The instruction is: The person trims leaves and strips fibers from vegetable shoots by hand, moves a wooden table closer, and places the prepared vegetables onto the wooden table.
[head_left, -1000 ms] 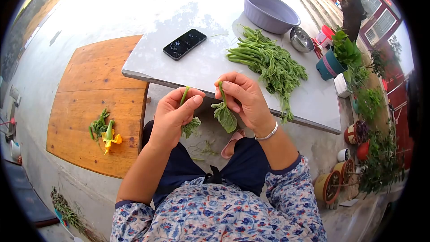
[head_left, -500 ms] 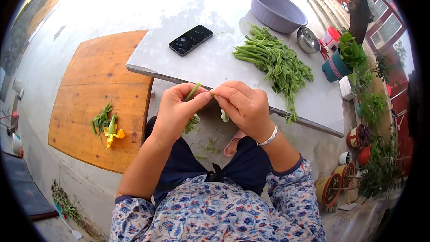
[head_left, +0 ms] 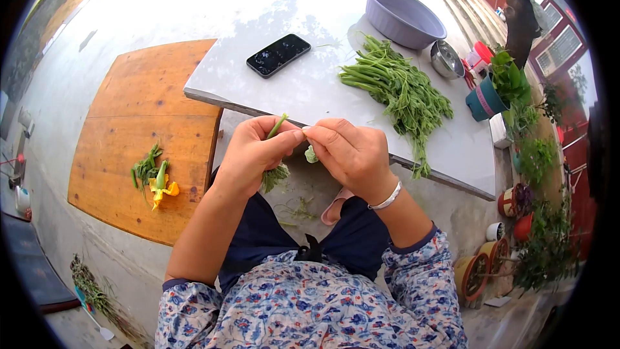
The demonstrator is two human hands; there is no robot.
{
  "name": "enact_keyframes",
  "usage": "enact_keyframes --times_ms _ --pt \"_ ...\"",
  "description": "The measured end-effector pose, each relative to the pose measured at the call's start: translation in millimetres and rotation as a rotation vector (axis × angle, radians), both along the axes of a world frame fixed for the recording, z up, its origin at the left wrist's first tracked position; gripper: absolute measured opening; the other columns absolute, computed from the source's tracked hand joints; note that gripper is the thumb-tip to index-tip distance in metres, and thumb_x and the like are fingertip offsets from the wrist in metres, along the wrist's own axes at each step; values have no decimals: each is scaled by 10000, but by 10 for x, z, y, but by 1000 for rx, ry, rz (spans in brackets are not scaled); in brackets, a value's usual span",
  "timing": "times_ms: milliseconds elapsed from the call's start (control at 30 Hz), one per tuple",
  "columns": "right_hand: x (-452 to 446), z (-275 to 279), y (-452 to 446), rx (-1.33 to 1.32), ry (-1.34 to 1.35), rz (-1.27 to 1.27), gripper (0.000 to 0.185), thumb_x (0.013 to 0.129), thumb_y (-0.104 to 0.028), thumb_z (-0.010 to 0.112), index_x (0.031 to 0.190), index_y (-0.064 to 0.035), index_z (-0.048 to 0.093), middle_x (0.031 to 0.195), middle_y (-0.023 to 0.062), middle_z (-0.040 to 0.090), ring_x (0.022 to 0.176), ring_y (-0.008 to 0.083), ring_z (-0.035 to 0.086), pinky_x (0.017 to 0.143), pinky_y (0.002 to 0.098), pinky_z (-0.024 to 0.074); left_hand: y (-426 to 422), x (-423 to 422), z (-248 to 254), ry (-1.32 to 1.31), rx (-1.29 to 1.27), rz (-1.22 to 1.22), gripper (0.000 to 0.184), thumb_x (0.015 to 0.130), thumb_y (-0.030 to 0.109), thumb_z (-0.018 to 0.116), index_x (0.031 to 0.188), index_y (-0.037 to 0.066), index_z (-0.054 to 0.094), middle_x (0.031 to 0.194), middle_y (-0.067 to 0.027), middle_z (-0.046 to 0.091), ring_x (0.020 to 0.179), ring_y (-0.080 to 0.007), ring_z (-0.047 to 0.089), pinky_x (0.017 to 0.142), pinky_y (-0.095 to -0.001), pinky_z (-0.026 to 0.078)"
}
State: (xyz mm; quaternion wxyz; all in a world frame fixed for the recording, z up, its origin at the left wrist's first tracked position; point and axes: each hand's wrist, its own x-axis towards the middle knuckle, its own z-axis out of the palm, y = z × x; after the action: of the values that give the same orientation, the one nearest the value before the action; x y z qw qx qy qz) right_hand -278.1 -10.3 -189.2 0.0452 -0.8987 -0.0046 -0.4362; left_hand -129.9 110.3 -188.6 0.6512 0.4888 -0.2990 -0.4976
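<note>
My left hand (head_left: 248, 158) is closed around a green leafy stem (head_left: 278, 125); its cut end pokes up above the thumb and its leaves (head_left: 276, 177) hang under the palm. Thumb and forefinger of my right hand (head_left: 354, 155) are pinched together, touching the left fingertips. A small pale-green leaf (head_left: 311, 154) dangles just below the right fingers; what exactly lies between the fingertips is hidden. Beyond my hands, a heap of leafy green stems (head_left: 400, 84) rests on the grey tabletop (head_left: 258, 97), its tips drooping over the near edge.
A black phone (head_left: 278, 55), a purple basin (head_left: 405, 19) and a metal bowl (head_left: 447, 60) stand on the table. To the left, a wooden board (head_left: 145, 90) bears a yellow squash blossom (head_left: 161, 187) and some greens (head_left: 146, 169). Potted plants (head_left: 489, 95) line the right side.
Both hands stay together at almost the same spot. The small leaf under my right hand has shifted left and up, closer to the left hand. The view has moved slightly.
</note>
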Motion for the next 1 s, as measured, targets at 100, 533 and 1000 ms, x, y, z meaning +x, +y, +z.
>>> enact_keyframes --times_ms 100,533,1000 --pt "8 18 5 -25 26 19 238 729 -48 714 960 -56 658 876 47 636 543 174 603 459 294 481 -12 36 -23 0 17 -4 115 834 124 678 821 16 639 617 54 510 482 -4 367 430 -176 239" --pt "29 45 110 1277 -68 197 122 932 -77 582 992 12 641 888 62 665 499 22 443 446 161 340 -63 -116 -121 252 11 11 79 836 77 621 777 65 570 558 66 435 427 -12 319 404 -174 214" --pt "-269 408 -211 1392 -411 437 181 941 -137 571 1024 7 645 895 109 656 446 31 383 417 166 265 75 137 -1145 -176 278 180 78 790 72 644 740 52 587 600 62 470 469 -28 385 439 -197 280"
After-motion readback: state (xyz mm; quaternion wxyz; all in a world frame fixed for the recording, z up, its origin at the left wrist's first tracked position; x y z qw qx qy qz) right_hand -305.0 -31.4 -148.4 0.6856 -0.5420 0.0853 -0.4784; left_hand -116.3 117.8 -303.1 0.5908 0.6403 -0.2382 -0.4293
